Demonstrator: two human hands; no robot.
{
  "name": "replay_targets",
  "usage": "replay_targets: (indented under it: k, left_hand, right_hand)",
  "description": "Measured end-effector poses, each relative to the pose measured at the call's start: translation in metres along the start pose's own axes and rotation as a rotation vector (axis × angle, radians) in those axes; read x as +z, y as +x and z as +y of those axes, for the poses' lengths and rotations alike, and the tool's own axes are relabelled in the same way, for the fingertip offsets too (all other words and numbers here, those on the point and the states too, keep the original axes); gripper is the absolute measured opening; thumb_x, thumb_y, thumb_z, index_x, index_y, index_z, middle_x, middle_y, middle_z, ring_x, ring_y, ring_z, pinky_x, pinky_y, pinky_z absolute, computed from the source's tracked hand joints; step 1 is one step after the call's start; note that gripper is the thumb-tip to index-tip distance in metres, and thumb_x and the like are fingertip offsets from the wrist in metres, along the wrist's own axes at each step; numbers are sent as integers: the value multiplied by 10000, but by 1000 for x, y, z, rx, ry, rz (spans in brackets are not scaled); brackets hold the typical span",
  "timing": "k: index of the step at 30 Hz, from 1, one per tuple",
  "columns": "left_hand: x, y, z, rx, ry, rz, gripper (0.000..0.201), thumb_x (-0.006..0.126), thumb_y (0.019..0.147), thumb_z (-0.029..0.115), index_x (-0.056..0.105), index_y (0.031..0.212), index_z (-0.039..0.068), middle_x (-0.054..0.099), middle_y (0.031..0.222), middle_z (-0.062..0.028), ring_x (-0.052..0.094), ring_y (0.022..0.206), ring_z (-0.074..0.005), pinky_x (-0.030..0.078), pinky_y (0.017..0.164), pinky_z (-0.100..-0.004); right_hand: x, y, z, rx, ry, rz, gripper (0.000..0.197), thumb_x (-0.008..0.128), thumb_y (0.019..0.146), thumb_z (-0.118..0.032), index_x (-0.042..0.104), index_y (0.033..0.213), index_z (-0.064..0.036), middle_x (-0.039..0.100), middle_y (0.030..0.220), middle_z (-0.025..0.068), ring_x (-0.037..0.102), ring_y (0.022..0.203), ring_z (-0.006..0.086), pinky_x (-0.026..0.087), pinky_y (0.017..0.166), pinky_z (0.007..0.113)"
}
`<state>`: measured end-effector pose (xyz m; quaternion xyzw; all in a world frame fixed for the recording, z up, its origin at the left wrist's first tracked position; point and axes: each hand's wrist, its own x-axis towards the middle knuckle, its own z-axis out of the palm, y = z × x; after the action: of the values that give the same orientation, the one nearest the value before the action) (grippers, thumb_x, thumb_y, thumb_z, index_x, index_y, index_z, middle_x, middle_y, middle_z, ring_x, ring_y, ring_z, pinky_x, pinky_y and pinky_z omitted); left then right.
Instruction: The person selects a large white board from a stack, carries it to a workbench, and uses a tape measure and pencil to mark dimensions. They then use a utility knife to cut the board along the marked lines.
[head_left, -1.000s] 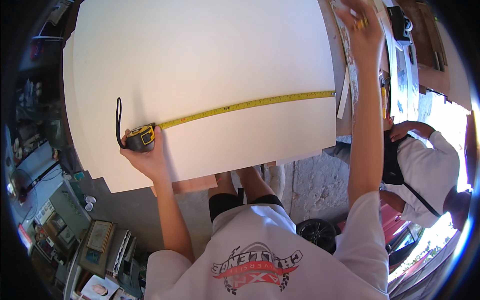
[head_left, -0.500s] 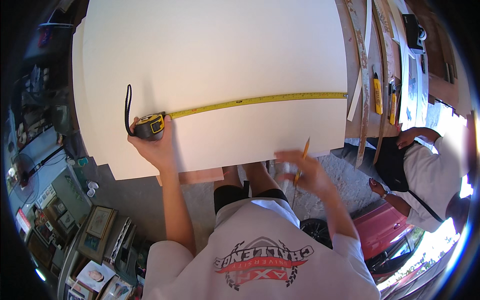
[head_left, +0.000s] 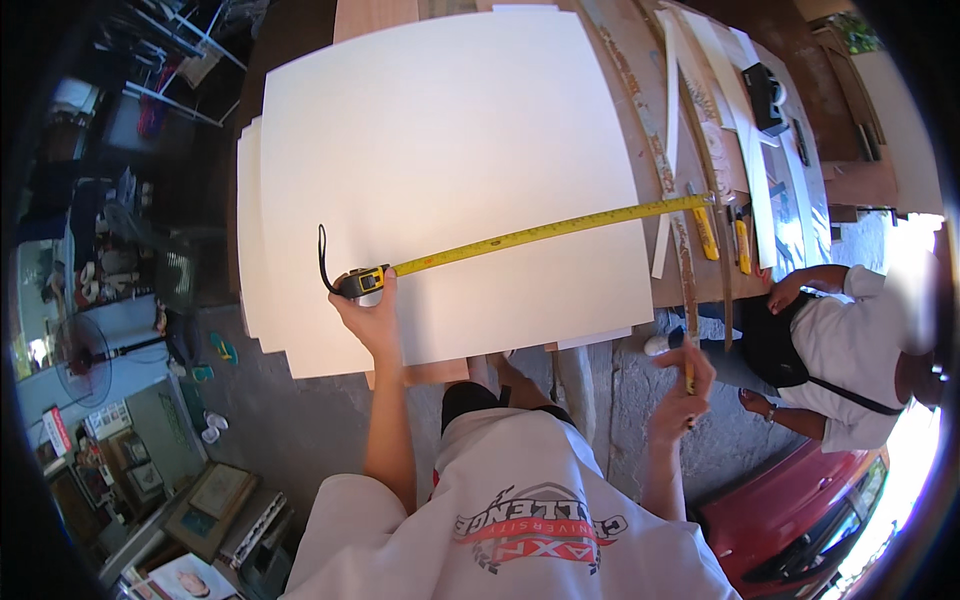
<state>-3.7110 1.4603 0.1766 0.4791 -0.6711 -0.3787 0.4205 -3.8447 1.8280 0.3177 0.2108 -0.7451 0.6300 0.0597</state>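
My left hand [head_left: 368, 322] is closed around a black-and-yellow tape measure [head_left: 362, 282] at the left part of a large white sheet [head_left: 450, 130]. A black wrist loop hangs off the case. From it the yellow blade [head_left: 540, 233] stretches right across the sheet and past its right edge, ending over wooden strips and a yellow utility knife [head_left: 705, 235]. Off the sheet's near right corner, my right hand [head_left: 686, 395] is raised with its fingers curled around a pencil [head_left: 690, 376]; this hand is slightly blurred.
More sheets lie under the top one. Long wooden strips [head_left: 672, 150], another yellow knife [head_left: 742, 245] and a black box-like object [head_left: 765, 98] are on the table's right side. A person [head_left: 840, 350] stands at the right, near a red car [head_left: 790, 500]. Picture frames [head_left: 215, 495] are stacked lower left.
The tape's end, before at the sheet's right edge, now reaches beyond it. My right hand has moved right with the pencil, away from the sheet. The view has shifted too.
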Motion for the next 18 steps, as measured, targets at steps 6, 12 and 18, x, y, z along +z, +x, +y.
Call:
replay_targets:
  k: [6,12,18]
  left_hand:
    - [0,29,14,-81,-205,-70,669,875,810,128,446,1306,-4,555,1201,-146,593,1100,-227,532,994,-406]
    - [-5,48,20,-50,-216,-193,660,846,828,73,408,1316,1,523,1233,-161,585,1129,-243,546,994,-399]
    - [15,53,13,-93,-317,-331,580,782,896,87,390,1317,14,544,1251,-169,594,1110,-231,552,947,-381]
  right_hand:
    - [-28,26,-33,77,-285,229,627,335,1085,-552,622,1023,1,667,927,122,590,767,169,490,741,330]
    - [-31,4,24,438,-538,116,268,555,1049,-227,539,1145,23,628,938,166,608,775,272,485,712,376]
    - [-65,29,123,294,-812,51,244,511,999,-49,543,1237,-1,521,1209,301,560,1057,506,479,895,526]
